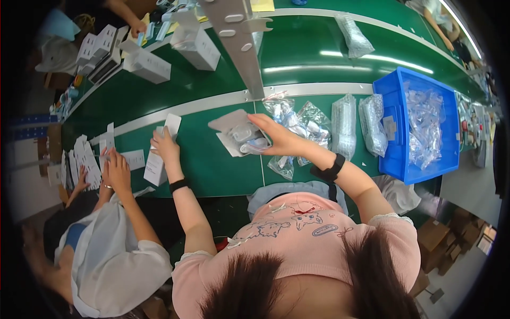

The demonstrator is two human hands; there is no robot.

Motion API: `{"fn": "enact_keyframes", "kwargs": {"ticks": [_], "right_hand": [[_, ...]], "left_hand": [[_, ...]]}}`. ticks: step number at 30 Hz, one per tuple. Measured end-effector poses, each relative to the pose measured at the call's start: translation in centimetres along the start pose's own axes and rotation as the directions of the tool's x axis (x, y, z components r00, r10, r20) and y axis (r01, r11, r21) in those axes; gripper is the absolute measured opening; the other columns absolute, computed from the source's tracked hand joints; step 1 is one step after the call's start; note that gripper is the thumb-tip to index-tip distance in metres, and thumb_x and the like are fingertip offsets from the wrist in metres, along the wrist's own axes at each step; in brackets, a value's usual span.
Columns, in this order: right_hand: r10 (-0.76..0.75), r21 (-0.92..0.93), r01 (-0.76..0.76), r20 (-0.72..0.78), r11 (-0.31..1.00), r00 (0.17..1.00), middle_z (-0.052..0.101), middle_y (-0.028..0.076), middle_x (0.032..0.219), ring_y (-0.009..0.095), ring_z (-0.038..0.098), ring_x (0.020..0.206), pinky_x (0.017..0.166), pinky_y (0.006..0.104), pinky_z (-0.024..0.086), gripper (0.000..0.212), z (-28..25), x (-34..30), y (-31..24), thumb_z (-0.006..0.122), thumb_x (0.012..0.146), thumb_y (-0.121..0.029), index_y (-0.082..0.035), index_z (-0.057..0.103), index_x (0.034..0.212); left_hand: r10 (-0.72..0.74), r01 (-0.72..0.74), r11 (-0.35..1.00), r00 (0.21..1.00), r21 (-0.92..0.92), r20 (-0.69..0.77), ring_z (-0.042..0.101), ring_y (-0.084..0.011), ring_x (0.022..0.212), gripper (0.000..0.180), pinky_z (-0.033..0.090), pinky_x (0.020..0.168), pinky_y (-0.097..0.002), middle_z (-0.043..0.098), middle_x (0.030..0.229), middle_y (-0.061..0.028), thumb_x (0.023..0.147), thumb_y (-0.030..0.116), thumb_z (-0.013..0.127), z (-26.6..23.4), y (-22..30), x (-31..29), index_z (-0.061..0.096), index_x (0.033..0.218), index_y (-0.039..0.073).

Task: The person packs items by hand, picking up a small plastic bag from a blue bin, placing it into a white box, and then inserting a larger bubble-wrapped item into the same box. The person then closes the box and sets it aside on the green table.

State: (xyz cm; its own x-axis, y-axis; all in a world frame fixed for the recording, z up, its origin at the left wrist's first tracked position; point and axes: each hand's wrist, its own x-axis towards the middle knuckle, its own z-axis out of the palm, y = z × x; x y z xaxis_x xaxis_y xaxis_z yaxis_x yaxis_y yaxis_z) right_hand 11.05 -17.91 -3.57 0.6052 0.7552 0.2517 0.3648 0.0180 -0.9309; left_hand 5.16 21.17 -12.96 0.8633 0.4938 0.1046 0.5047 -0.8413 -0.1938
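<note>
Hands on white box (159, 154) and grey tray (239, 133)

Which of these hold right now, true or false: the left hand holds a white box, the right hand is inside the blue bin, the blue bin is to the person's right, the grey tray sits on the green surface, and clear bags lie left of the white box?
1. The left hand holds the white box. True.
2. The right hand is inside the blue bin. False: it is at the grey tray, well clear of the bin.
3. The blue bin is to the person's right. True.
4. The grey tray sits on the green surface. True.
5. The clear bags lie left of the white box. False: they lie right of the tray.
</note>
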Motion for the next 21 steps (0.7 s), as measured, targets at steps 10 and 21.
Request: {"fn": "enact_keyframes", "kwargs": {"ticks": [10, 21], "right_hand": [[0.180, 0.104, -0.147, -0.533, 0.984, 0.827, 0.029, 0.010, 0.136, 0.023, 0.028, 0.126, 0.101, 0.0358, 0.027, 0.102, -11.3, -5.2, -1.5, 0.079, 0.053, -0.012, -0.009, 0.021, 0.137], [0.171, 0.070, -0.156, -0.432, 0.985, 0.885, 0.037, 0.007, 0.132, 0.018, 0.035, 0.121, 0.100, 0.0328, 0.029, 0.085, -20.9, 0.9, 6.1, 0.070, 0.062, -0.005, -0.013, 0.029, 0.136]], "left_hand": [[0.331, -0.223, 0.932, 0.847, -0.287, 0.417, 0.034, -0.0372, 0.114, 0.090, 0.035, 0.084, -0.0549, 0.025, 0.135, -0.0183, 0.056, 0.034, 0.078, -13.3, 15.3, -10.0, 0.033, 0.132, 0.019], [0.699, -0.174, 0.609, 0.578, -0.774, 0.421, 0.035, -0.0343, 0.120, 0.090, 0.032, 0.096, -0.0385, 0.031, 0.135, -0.0213, 0.066, 0.031, 0.072, -8.7, 12.1, -9.0, 0.022, 0.137, 0.011]]}}
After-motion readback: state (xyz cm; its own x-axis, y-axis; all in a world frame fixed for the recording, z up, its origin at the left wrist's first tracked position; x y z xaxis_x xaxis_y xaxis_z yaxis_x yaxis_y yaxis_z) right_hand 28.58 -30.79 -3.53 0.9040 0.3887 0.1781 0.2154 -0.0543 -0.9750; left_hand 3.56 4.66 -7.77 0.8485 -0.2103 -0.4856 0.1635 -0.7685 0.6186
